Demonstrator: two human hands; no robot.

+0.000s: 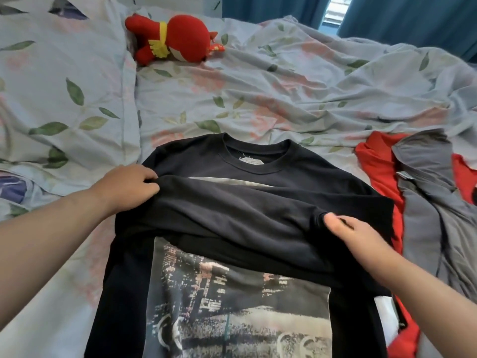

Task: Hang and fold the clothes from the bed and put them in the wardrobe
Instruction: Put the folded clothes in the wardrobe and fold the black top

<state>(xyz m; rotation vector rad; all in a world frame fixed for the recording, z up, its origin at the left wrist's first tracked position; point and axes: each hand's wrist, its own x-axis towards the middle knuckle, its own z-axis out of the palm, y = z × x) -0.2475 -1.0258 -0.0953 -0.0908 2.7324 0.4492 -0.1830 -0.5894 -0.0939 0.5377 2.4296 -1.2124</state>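
Note:
A black T-shirt (pixel 232 218) with a large grey photo print lies face up on the bed, collar towards the far side. A band of its black cloth lies folded across the chest. My left hand (pixel 129 184) grips the left end of that fold, fingers curled into the cloth. My right hand (pixel 353 236) pinches the right end of the fold, thumb on top. A grey garment (pixel 433 202) and a red garment (pixel 379 169) lie in a heap to the right of the T-shirt.
The bed is covered with a rumpled pale blue sheet (pixel 258 94) printed with leaves and flowers. A red plush toy (pixel 175 38) lies at the far side near a pillow (pixel 56 81). Blue curtains (pixel 402 14) hang behind the bed.

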